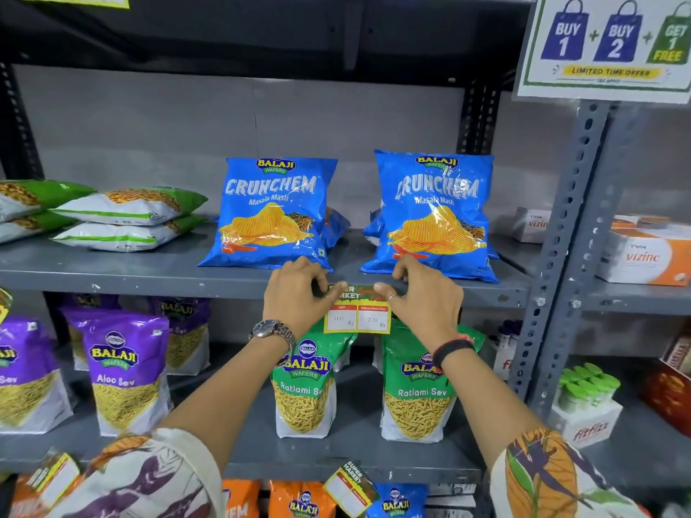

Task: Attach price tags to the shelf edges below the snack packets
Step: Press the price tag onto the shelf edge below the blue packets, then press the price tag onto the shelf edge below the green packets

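Note:
A yellow-bordered price tag [357, 315] with two white price boxes hangs against the front edge of the grey middle shelf [149, 279]. It sits between two upright blue Crunchem packets [270, 214] [433, 214]. My left hand [295, 293] pinches the tag's top left corner against the shelf edge. My right hand [422, 293] pinches its top right corner in the same way. Thumbs and forefingers cover part of the tag's green header.
Green-and-white packets [123, 218] lie stacked at the shelf's left. Purple Aloo Sev [123, 372] and green Ratlami Sev pouches [417, 386] stand on the shelf below. Another tag [349, 487] hangs tilted on the lower shelf edge. A perforated upright [561, 237] and an offer sign [609, 46] are at right.

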{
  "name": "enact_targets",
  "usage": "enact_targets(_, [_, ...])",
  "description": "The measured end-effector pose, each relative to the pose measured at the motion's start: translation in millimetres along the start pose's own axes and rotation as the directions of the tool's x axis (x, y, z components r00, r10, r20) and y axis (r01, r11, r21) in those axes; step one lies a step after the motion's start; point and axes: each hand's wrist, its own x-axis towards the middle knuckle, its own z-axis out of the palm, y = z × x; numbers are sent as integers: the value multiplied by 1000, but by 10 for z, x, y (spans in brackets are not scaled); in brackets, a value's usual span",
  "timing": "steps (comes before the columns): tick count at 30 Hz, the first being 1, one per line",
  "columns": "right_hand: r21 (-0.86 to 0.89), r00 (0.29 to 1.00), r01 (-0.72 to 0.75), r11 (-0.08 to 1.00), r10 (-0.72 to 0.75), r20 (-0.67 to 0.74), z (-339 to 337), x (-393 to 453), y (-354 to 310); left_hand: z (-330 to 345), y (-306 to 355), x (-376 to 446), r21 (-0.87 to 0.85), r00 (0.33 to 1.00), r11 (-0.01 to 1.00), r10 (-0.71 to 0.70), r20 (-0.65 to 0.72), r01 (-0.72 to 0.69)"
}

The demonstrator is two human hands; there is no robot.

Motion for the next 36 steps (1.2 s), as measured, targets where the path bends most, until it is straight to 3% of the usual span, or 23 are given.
enact_targets(4, [83,998,-49,995,51,-21,4,-35,90,-22,-74,-38,-178,998,982,-50,37,55])
enact_targets(7, [179,999,-38,983,40,-10,15,-97,202,-8,-66,-170,-269,999,963,-37,-32,27])
enact_targets(11, [353,987,33,935,25,-157,88,-532,355,110,-109,-634,-39,954,980,179,-239,-193])
enact_targets(14, [365,989,38,930,19,-150,420,-1132,592,397,-269,-1116,73,939,938,342,-31,-340])
enact_targets(17, [266,992,-84,960,54,117,853,-1817,827,775,-502,-1602,91,900,925,332,282,-369])
enact_targets(19, [129,929,-174,976,120,351,1134,-2285,910,1003,-645,-1906,90,848,930,281,449,-357])
enact_targets(21, [-12,807,-242,970,209,553,1374,-2647,938,1180,-739,-2122,120,805,931,227,548,-344])
enact_targets(23, [-116,712,-237,965,254,655,1618,-2906,962,1347,-778,-2249,139,779,931,194,596,-338])
enact_targets(25, [-129,700,-214,968,244,671,1822,-3056,979,1488,-780,-2308,154,764,926,181,620,-345])
enact_targets(31, [-37,726,-348,937,294,622,2051,-3067,925,1811,-799,-2390,117,779,966,112,617,-231])
enact_targets(36, [66,849,-284,957,219,482,1897,-3072,1025,1806,-804,-2414,60,870,998,-37,491,8])
